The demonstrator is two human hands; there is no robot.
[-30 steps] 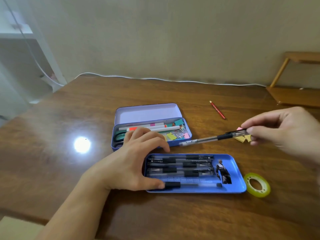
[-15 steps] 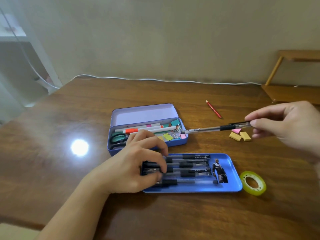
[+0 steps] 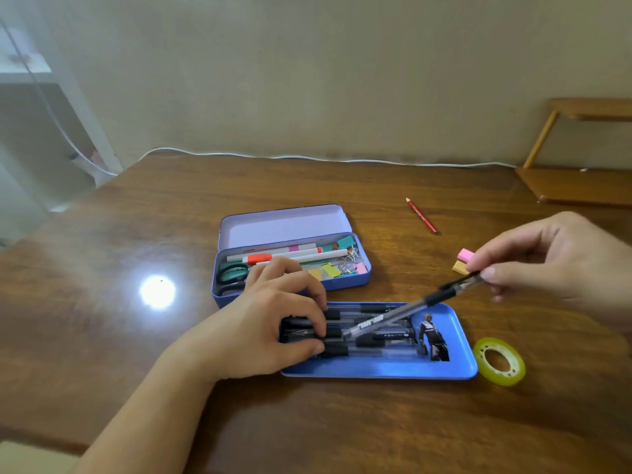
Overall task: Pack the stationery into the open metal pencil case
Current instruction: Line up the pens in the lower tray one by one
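A blue metal tray (image 3: 458,364) lies near me with several clear black-capped pens (image 3: 379,340) laid side by side in it. My left hand (image 3: 270,323) rests on the pens' left ends, fingers curled over them. My right hand (image 3: 554,265) pinches the back end of one more clear pen (image 3: 407,311), which slants down with its tip over the pens in the tray. Behind stands the open purple pencil case (image 3: 287,227), holding markers, scissors (image 3: 232,271) and coloured binder clips (image 3: 342,268).
On the wooden table lie a red pencil (image 3: 421,215) at the back, a pink and an orange eraser (image 3: 462,261) beside my right hand, and a yellow-green tape roll (image 3: 499,361) right of the tray. A white cable (image 3: 307,158) runs along the wall. A wooden stand (image 3: 578,179) sits far right.
My right hand has swung the pen from level above the table down, so its tip now slants over the tray. My left hand has shifted slightly on the pens.
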